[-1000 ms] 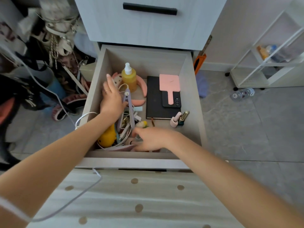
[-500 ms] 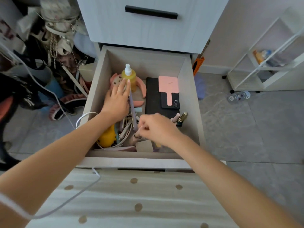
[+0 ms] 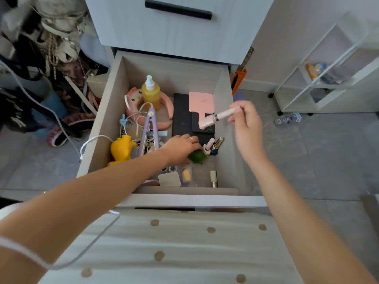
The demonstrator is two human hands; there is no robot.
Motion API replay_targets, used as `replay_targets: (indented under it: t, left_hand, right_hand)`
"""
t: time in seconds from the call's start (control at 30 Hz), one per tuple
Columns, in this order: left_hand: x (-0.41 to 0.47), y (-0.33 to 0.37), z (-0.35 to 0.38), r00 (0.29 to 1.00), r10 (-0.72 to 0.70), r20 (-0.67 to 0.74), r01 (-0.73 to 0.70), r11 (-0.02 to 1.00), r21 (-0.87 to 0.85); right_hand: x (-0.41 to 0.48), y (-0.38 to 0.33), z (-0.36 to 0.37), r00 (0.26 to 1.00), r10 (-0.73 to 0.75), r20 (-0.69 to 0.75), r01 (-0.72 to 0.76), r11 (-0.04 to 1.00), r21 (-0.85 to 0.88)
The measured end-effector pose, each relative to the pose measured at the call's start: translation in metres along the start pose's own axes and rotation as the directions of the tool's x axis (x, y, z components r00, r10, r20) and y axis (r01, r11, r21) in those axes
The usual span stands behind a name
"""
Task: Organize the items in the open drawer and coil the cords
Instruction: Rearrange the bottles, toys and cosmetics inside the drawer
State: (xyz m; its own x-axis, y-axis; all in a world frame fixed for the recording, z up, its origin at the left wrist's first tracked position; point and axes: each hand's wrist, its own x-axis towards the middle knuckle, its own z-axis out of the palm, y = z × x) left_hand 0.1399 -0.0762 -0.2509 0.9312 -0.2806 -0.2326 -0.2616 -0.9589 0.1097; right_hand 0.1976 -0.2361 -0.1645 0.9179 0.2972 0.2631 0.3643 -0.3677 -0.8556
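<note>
The open drawer [image 3: 102,111] holds a yellow spray bottle [image 3: 151,95], a pink headband [image 3: 135,97], a black notebook [image 3: 181,117] with a pink hand mirror [image 3: 202,102], a lilac hair straightener [image 3: 150,130], tangled white cords [image 3: 133,117] and a yellow figure [image 3: 121,149]. My right hand [image 3: 247,128] is raised over the drawer's right side, shut on a pale pink tube [image 3: 217,117]. My left hand [image 3: 180,148] reaches down to the drawer's middle and closes on a green item [image 3: 196,156], which it partly hides.
Small bottles [image 3: 213,145], a beige card [image 3: 169,179] and a small tube [image 3: 213,178] lie near the drawer's front. A white cable [image 3: 90,249] trails over a dotted cloth [image 3: 184,253] below. Clutter stands left; a white shelf [image 3: 328,78] stands right.
My right hand lifted the pink tube from the drawer's front up to the right. My left hand left the straightener and moved right onto the green item.
</note>
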Motion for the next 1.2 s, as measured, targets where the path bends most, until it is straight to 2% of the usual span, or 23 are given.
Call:
replay_targets:
  t: [0.1,0.17,0.23,0.3,0.37,0.43,0.57,0.7,0.83,0.87,0.93,1.0,1.03,1.07,1.13,1.2]
  left_hand:
    - [0.0,-0.003,0.001,0.999,-0.036,-0.024,0.035,0.999,-0.026]
    - [-0.008,-0.009,0.001,0.99,-0.14,-0.002,0.137,0.974,-0.179]
    - [-0.018,-0.016,-0.002,0.949,-0.314,-0.031,0.269,0.856,-0.44]
    - [-0.022,-0.025,-0.011,0.851,-0.52,-0.073,0.35,0.664,-0.661]
    - [-0.017,-0.034,-0.019,0.749,-0.656,-0.092,0.358,0.518,-0.777]
    - [-0.008,-0.04,-0.025,0.733,-0.673,-0.095,0.319,0.464,-0.826]
    - [0.012,-0.04,-0.019,0.772,-0.631,-0.077,0.321,0.492,-0.809]
    - [0.026,-0.031,-0.006,0.79,-0.607,-0.085,0.319,0.526,-0.788]
    - [0.025,-0.028,-0.005,0.772,-0.627,-0.107,0.316,0.525,-0.79]
    - [0.022,-0.027,-0.006,0.758,-0.643,-0.112,0.334,0.529,-0.78]
    - [0.014,-0.024,-0.008,0.681,-0.716,-0.152,0.377,0.521,-0.766]
    - [0.002,-0.012,-0.008,0.591,-0.77,-0.239,0.305,0.488,-0.818]
    - [-0.003,-0.004,-0.008,0.581,-0.785,-0.217,0.254,0.428,-0.867]
    - [-0.006,0.004,-0.008,0.605,-0.782,-0.146,0.237,0.353,-0.905]
    - [-0.003,0.016,-0.007,0.683,-0.726,0.087,0.338,0.208,-0.918]
    - [0.002,0.026,-0.008,0.719,-0.612,0.329,0.449,0.049,-0.892]
  right_hand:
    - [-0.002,0.004,0.008,0.999,-0.023,0.028,0.024,0.999,-0.03]
    - [-0.003,0.009,0.009,0.993,-0.067,0.094,0.078,0.991,-0.111]
    - [-0.003,0.015,0.007,0.977,-0.126,0.17,0.16,0.966,-0.201]
    - [-0.001,0.018,0.004,0.953,-0.192,0.235,0.256,0.924,-0.283]
    - [0.002,0.017,0.004,0.901,-0.257,0.351,0.39,0.835,-0.389]
    - [0.004,0.016,0.008,0.827,-0.287,0.483,0.518,0.723,-0.457]
    - [0.01,0.019,0.014,0.741,-0.207,0.639,0.6,0.631,-0.491]
    - [0.011,0.023,0.019,0.699,-0.136,0.702,0.637,0.564,-0.526]
    - [0.01,0.022,0.019,0.668,-0.103,0.737,0.687,0.467,-0.557]
    - [0.01,0.021,0.019,0.663,-0.097,0.742,0.695,0.448,-0.563]
    - [0.009,0.021,0.019,0.658,-0.086,0.748,0.699,0.438,-0.565]
    - [0.009,0.019,0.02,0.652,-0.072,0.755,0.697,0.45,-0.559]
    - [0.009,0.018,0.02,0.65,-0.064,0.758,0.695,0.452,-0.558]
    - [0.008,0.018,0.019,0.649,-0.06,0.759,0.695,0.453,-0.558]
    - [0.007,0.016,0.019,0.657,-0.06,0.752,0.686,0.462,-0.562]
    - [0.007,0.015,0.018,0.671,-0.055,0.739,0.666,0.484,-0.568]
